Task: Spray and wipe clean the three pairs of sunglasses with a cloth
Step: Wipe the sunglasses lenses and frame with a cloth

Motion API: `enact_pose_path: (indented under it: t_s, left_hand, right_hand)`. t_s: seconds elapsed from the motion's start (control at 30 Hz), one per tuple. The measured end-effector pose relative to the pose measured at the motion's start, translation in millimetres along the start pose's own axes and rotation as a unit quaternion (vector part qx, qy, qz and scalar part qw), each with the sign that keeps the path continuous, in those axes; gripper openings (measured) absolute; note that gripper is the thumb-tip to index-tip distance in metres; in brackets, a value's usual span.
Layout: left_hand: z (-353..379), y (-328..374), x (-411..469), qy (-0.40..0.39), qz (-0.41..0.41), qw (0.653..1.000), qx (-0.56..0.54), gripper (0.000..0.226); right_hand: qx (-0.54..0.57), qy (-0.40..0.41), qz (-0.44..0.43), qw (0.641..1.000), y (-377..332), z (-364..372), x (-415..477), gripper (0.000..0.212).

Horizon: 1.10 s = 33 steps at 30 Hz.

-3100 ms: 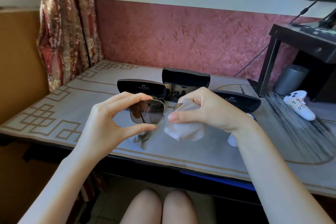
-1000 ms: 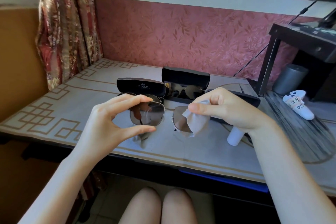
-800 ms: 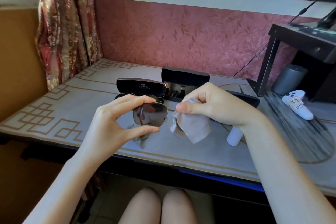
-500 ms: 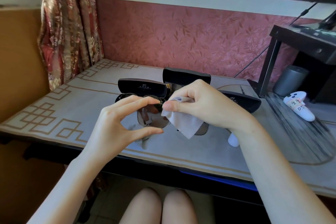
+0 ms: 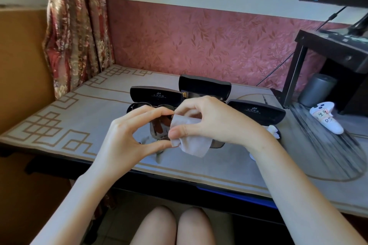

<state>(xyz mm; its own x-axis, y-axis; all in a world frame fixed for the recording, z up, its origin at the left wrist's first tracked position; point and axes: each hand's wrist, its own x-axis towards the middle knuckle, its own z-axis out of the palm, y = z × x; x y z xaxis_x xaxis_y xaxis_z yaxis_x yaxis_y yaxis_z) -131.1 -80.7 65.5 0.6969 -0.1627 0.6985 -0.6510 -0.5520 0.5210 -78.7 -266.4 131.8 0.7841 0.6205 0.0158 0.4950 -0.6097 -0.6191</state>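
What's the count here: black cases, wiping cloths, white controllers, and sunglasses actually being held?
Black cases: 3
Cloth: 1
White controller: 1
Held sunglasses: 1
Total: 6

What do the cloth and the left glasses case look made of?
Cloth: thin matte fabric, probably microfiber; it drapes limply from the right hand. Left glasses case: rigid black shell, maybe plastic or leatherette; smooth low sheen, lid stands open.

brown-lensed sunglasses (image 5: 159, 127) held up, pale grey cloth (image 5: 193, 145) pinched over one lens
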Motion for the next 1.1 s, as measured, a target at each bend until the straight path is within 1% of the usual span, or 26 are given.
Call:
enact_pose_path:
  t_s: [0.1, 0.17, 0.2, 0.3, 0.37, 0.57, 0.73, 0.83, 1.0, 1.1]
  left_hand:
    - [-0.7, -0.9, -0.8, 0.008, -0.006, 1.000, 0.001, 0.050]
    - [-1.6, -1.9, -1.0, 0.011, -0.007, 1.000, 0.005, 0.050]
    - [-2.2, -2.5, -1.1, 0.012, -0.008, 1.000, 0.006, 0.050]
    - [-3.9, -4.2, -1.7, 0.017, -0.011, 1.000, 0.010, 0.050]
    - [-4.5, -4.6, -1.6, 0.023, -0.018, 1.000, 0.011, 0.050]
    - [-1.8, -1.2, -1.0, 0.027, -0.028, 0.999, 0.021, 0.054]
    - [-0.4, 1.8, 1.6, 0.032, -0.027, 0.998, 0.036, 0.051]
    - [-1.6, 3.5, 4.5, 0.021, -0.023, 0.999, 0.038, 0.053]
    - [-12.0, 6.6, 13.2, -0.018, -0.043, 0.999, -0.005, 0.060]
    - [-18.5, 15.6, 22.5, -0.025, -0.071, 0.997, -0.034, 0.054]
  right_hand:
    - [-0.006, 0.041, -0.006, 0.999, 3.1, 1.1, -3.0, 0.046]
    - [0.025, 0.061, -0.019, 0.998, 6.3, -1.7, -7.5, 0.049]
    - [0.046, 0.068, -0.025, 0.996, 8.4, -4.2, -10.8, 0.047]
    - [0.074, 0.085, -0.042, 0.993, 16.6, -9.9, -21.6, 0.026]
    - [0.071, 0.084, -0.041, 0.993, 22.4, -9.0, -27.2, 0.021]
    - [0.039, 0.103, -0.025, 0.994, 35.2, 5.1, -32.0, 0.032]
    - [0.023, 0.131, -0.053, 0.990, 36.9, 10.9, -33.6, 0.030]
    - [0.025, 0.152, -0.071, 0.985, 37.7, 13.8, -32.5, 0.029]
    - [0.027, 0.176, -0.095, 0.980, 40.3, 13.0, -30.4, 0.031]
    - [0.033, 0.172, -0.102, 0.979, 40.8, 13.1, -29.5, 0.031]
